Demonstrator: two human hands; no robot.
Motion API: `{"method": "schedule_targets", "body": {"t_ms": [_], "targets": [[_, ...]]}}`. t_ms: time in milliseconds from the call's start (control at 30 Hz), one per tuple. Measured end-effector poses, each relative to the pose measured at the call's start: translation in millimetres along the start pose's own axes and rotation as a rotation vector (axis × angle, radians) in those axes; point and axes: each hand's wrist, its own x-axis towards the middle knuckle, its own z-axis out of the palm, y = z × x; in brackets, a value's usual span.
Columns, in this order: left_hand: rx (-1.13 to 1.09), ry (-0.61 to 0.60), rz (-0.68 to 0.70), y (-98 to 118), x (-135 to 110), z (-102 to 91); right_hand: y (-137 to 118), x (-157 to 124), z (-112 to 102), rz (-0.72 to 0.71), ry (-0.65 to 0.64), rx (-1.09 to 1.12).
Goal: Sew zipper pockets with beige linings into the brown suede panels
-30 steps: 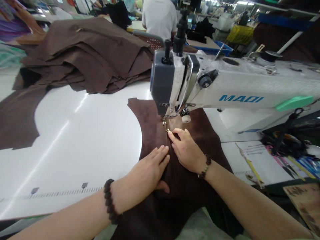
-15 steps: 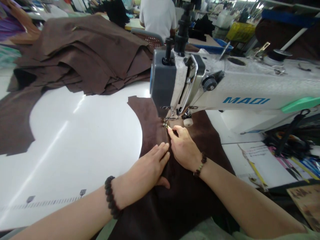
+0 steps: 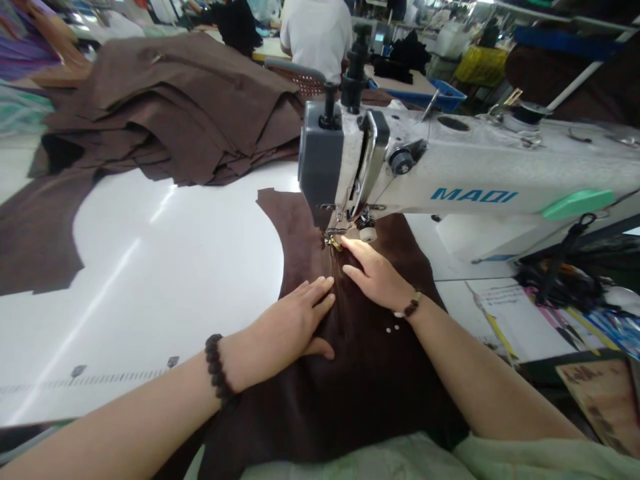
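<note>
A dark brown garment panel [image 3: 370,393] lies under the head of a sewing machine [image 3: 425,160], with a zipper [image 3: 339,287] running down it from the presser foot. My left hand [image 3: 283,330] rests flat on the panel left of the zipper, fingers stretched out and thumb spread. To the right of the zipper, my right hand [image 3: 377,273] has its index finger reaching to the gold-coloured metal piece [image 3: 334,243] at the foot; its thumb is apart. Whether that fingertip touches the metal I cannot tell. Two small white dots show on the panel below my right wrist.
Brown cut pieces [image 3: 195,107] are heaped behind on the white table [image 3: 175,267]. Paper [image 3: 505,303], pens and scissors lie to the right. A person in a white shirt [image 3: 317,37] sits beyond, and blurred arms show at the far left.
My right hand has loosened from a pinch at the metal piece; its thumb has moved away from the index finger and more of the zipper shows. My left hand stays flat on the panel.
</note>
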Motion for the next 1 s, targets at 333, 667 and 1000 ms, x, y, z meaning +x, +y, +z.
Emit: {"method": "schedule_targets", "body": {"t_ms": [333, 667, 1000], "targets": [[-0.047, 0.152, -0.018, 13, -22, 24.6, -18, -52, 3, -0.06, -0.13, -0.292], [-0.06, 0.155, 0.054, 11, -21, 24.8, -13, -48, -1, -0.076, -0.185, -0.324], [-0.031, 0.159, 0.077, 8, -17, 24.6, -10, -44, 0, -0.082, -0.195, -0.32]]}}
